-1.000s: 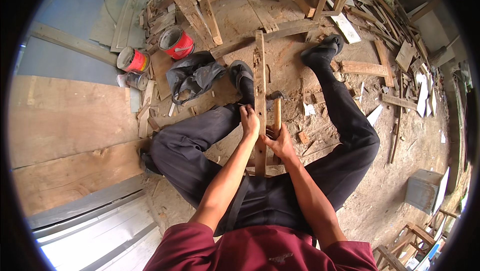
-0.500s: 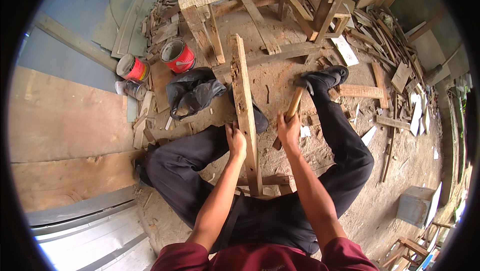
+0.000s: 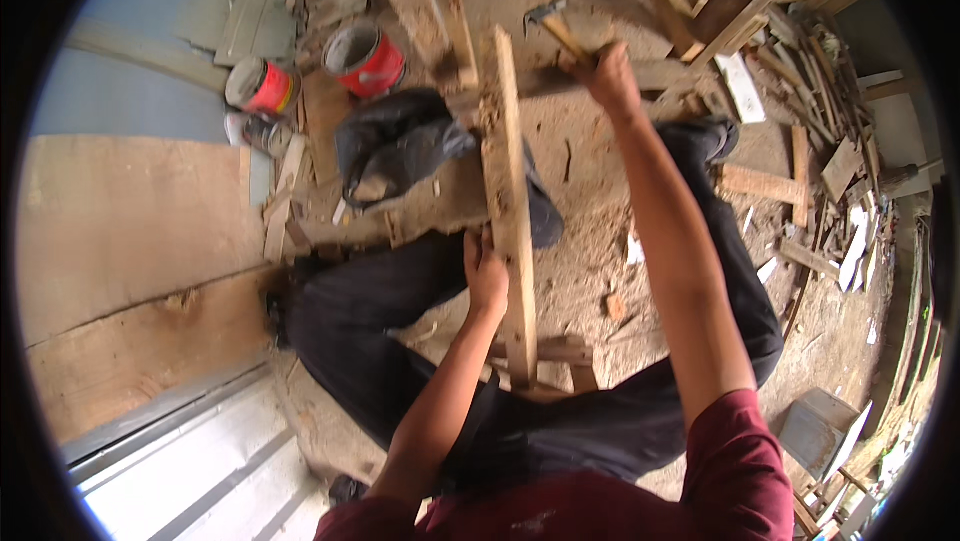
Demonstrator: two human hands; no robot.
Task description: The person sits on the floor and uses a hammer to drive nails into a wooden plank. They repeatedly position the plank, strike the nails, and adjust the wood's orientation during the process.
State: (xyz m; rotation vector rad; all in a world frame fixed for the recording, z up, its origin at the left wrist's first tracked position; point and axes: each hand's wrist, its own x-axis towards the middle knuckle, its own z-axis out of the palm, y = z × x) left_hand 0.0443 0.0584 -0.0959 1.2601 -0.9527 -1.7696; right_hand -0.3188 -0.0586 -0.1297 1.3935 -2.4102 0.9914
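Apparently hammering, your right hand (image 3: 611,79) clasps a wood-handled metal hammer (image 3: 566,38), while your left hand (image 3: 487,274) curls, hold unclear, against the left edge of the long brown wooden plank (image 3: 510,206) between your legs, which any blow needs steady.

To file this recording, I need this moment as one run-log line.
right hand: grips hammer, reached out forward | left hand: at left side of plank | nearby: black bag, red can
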